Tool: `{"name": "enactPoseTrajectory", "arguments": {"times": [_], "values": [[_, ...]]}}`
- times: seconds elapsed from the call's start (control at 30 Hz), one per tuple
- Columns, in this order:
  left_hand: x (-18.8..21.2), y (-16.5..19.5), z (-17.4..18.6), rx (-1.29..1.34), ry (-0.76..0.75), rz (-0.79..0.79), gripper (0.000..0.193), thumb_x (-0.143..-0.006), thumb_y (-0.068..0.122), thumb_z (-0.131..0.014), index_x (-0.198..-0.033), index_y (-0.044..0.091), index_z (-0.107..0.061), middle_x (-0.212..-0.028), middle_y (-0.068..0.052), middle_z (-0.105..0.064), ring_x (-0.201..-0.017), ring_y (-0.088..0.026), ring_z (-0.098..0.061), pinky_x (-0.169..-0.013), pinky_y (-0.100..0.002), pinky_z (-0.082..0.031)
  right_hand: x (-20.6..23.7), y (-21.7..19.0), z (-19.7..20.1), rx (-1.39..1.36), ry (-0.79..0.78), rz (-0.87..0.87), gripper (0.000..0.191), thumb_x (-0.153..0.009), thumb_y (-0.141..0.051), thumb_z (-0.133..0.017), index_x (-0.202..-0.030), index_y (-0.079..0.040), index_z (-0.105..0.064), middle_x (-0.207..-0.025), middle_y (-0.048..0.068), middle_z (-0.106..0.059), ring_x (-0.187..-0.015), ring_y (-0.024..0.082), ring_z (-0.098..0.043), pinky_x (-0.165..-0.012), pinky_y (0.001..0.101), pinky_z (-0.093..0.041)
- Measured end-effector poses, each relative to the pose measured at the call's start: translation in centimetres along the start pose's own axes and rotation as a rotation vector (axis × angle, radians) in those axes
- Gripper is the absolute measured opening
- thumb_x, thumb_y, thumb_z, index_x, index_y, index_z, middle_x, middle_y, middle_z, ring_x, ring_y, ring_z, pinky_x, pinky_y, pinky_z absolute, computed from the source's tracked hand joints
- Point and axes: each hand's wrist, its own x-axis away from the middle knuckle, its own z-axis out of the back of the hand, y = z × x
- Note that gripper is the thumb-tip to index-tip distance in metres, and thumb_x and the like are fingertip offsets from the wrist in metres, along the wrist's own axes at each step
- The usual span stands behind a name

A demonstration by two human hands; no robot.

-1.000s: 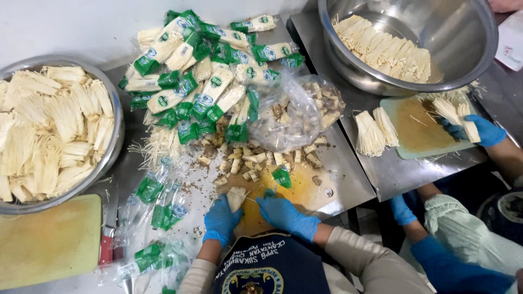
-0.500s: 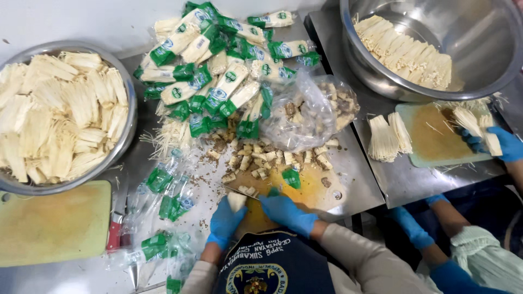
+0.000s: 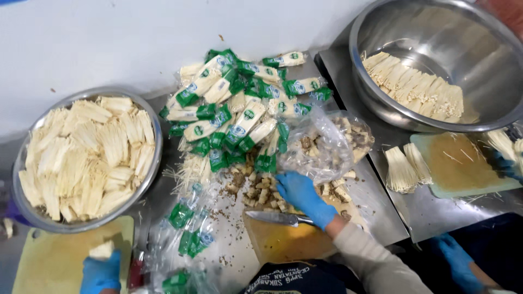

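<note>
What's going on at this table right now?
A person in blue gloves is working through packs of enoki mushrooms. The right hand reaches among the cut root ends, a knife lying under it on the cutting board. The left hand holds a pale mushroom piece. A steel bowl holds trimmed mushrooms. A co-worker's gloved hand is nearby.

A pale, blunt mushroom stump [image 3: 102, 249] sits pinched at the top of the left hand [image 3: 101, 272], its cut end upward, over the light cutting board [image 3: 49, 261]. Brown trimmed root ends [image 3: 260, 191] lie heaped just left of the right hand [image 3: 303, 197], touching its fingers. A steel knife [image 3: 278, 219] lies flat just below that hand, blade pointing left, handle hidden under the wrist
</note>
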Motion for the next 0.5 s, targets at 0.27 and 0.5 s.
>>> {"name": "enactPoseTrajectory", "arguments": {"times": [0.27, 0.5], "values": [[-0.8, 2.7, -2.0, -0.04, 0.389, -0.317, 0.065, -0.085, 0.041, -0.08, -0.137, 0.005, -0.063, -0.127, -0.025, -0.063, -0.114, -0.047, -0.062, -0.096, -0.055, -0.05, -16.4, -1.0, 1.9, 0.371, 0.284, 0.264, 0.06, -0.076, -0.032, -0.074, -0.132, -0.017, -0.059, -0.135, 0.007, -0.059, -0.131, 0.03, -0.051, -0.112, 0.0584, -0.031], [10.4, 14.7, 0.3, 0.603, 0.337, -0.958, 0.059, -0.082, 0.029, -0.076, -0.135, 0.008, -0.062, -0.138, -0.023, -0.059, -0.126, -0.042, -0.056, -0.105, -0.05, -0.045, -8.1, -4.6, 2.9, -0.226, 0.397, 0.32, 0.056, -0.085, -0.039, -0.076, -0.132, -0.012, -0.059, -0.124, 0.015, -0.064, -0.115, 0.036, -0.06, -0.104, 0.0503, -0.045]]}}
